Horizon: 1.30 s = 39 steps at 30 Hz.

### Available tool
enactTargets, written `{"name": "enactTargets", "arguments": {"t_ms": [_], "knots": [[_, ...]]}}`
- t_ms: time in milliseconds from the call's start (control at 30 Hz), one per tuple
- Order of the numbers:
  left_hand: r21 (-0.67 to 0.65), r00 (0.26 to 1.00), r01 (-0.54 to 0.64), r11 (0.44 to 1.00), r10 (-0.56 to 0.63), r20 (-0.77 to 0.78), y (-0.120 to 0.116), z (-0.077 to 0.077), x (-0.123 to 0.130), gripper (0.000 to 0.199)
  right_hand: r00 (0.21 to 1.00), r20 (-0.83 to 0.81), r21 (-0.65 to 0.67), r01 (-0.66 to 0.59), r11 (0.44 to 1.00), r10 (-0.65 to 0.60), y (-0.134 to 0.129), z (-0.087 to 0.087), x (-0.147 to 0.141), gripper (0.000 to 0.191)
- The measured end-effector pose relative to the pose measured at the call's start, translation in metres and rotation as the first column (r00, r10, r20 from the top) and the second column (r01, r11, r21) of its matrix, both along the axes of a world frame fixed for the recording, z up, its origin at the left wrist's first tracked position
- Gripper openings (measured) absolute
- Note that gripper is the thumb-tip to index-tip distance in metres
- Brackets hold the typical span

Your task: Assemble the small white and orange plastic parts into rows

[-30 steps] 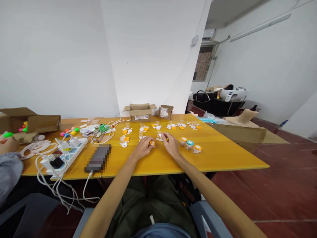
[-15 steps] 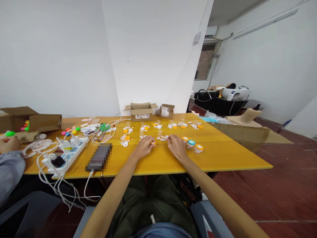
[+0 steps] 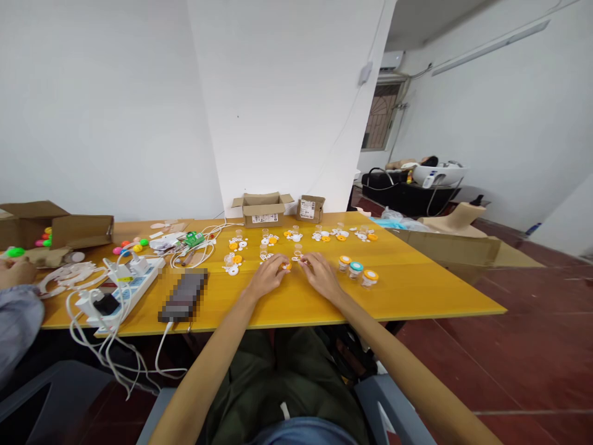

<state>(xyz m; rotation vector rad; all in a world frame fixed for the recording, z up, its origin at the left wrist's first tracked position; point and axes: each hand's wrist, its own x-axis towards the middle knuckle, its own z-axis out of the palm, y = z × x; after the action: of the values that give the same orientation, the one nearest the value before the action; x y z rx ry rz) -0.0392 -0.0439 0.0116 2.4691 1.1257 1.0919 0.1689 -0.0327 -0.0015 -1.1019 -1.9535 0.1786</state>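
Note:
My left hand is closed in a pinch on an orange lid, which shows at the fingertips. My right hand faces it across a small gap, fingers pinched on a small white piece, mostly hidden. Just beyond my right fingertips stands a clear cup with small white parts around it. Another clear cup with white parts lies beyond my left hand. To the right of my right hand stand three lidded clear jars, one with a teal lid and two with orange lids.
Several groups of clear cups, white discs and orange rings lie farther back. Two cardboard boxes stand by the wall. At left are a phone, a power strip, cables and another person's hand.
My right hand has moved left, closer to my left hand, carrying the small white piece. My left hand stays nearly in place with the orange lid. The view has shifted slightly.

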Motion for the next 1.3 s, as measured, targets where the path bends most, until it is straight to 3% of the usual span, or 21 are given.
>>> {"name": "enactTargets", "arguments": {"t_ms": [200,333,433,633,900,1133,1300], "knots": [[-0.029,1.000,0.024,0.999,-0.024,0.015,-0.001,0.002,0.000,0.017,0.940,-0.255,-0.193,-0.280,0.940,0.228,0.003,-0.002,-0.013,0.019],[-0.055,1.000,0.012,0.998,-0.012,0.004,-0.001,0.002,0.001,0.022,0.866,-0.445,-0.346,-0.402,0.848,0.228,0.012,-0.008,-0.015,0.027],[-0.059,1.000,-0.003,0.998,0.003,-0.006,-0.001,0.001,0.001,0.022,0.816,-0.538,-0.383,-0.462,0.800,0.213,0.015,-0.009,-0.016,0.032],[-0.044,0.999,-0.001,0.999,-0.001,-0.041,-0.002,-0.001,0.002,0.025,0.763,-0.620,-0.395,-0.504,0.768,0.182,0.015,-0.008,-0.015,0.039],[0.013,0.997,-0.048,0.999,0.049,-0.067,-0.002,-0.002,0.003,0.014,0.761,-0.629,-0.384,-0.480,0.788,0.158,0.014,-0.007,-0.015,0.038],[0.098,0.991,-0.058,0.994,0.069,-0.116,0.004,-0.007,0.001,0.015,0.695,-0.687,-0.345,-0.569,0.746,0.213,0.015,-0.010,-0.014,0.043],[0.134,0.990,-0.054,0.990,0.070,-0.122,0.008,-0.011,-0.001,0.013,0.690,-0.674,-0.344,-0.609,0.715,0.264,0.018,-0.014,-0.014,0.041]]}}
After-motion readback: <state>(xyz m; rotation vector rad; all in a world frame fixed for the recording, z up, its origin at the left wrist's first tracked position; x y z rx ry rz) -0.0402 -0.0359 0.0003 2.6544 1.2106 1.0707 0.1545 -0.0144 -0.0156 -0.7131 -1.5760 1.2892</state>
